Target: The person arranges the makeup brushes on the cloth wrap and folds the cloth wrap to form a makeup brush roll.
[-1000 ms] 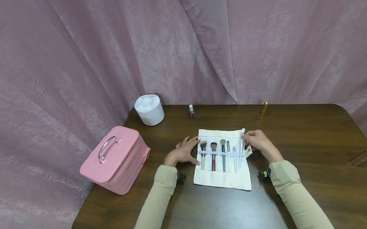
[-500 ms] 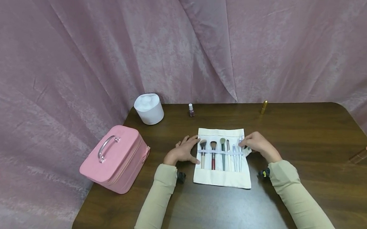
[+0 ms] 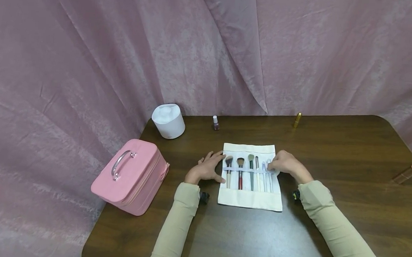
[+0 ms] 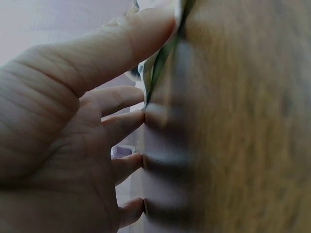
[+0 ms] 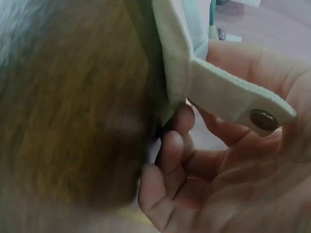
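Note:
A cream fabric brush roll (image 3: 250, 200) lies spread flat on the table, with several makeup brushes tucked under its pale elastic band. Among them are a brush with a red handle (image 3: 240, 180) and one in green (image 3: 251, 177). My left hand (image 3: 205, 171) rests on the roll's left edge, fingers spread and straight, thumb on the cloth in the left wrist view. At the right side, my right hand (image 3: 286, 163) pinches the upper part of the rightmost pale brush (image 3: 270, 182); its fingertips are partly hidden. A strap with a snap button (image 5: 265, 119) lies against the right palm.
A pink cosmetic case (image 3: 128, 175) with a metal handle stands at the left. Along the back are a white round container (image 3: 169, 122), a small nail polish bottle (image 3: 215, 123) and a gold tube (image 3: 297, 120). A brown-gold tube (image 3: 406, 174) lies far right.
The rightmost brush has slid down toward me into the roll, its top no longer rising above the far edge. My right hand has moved with it, slightly left and nearer. The left hand stays put.

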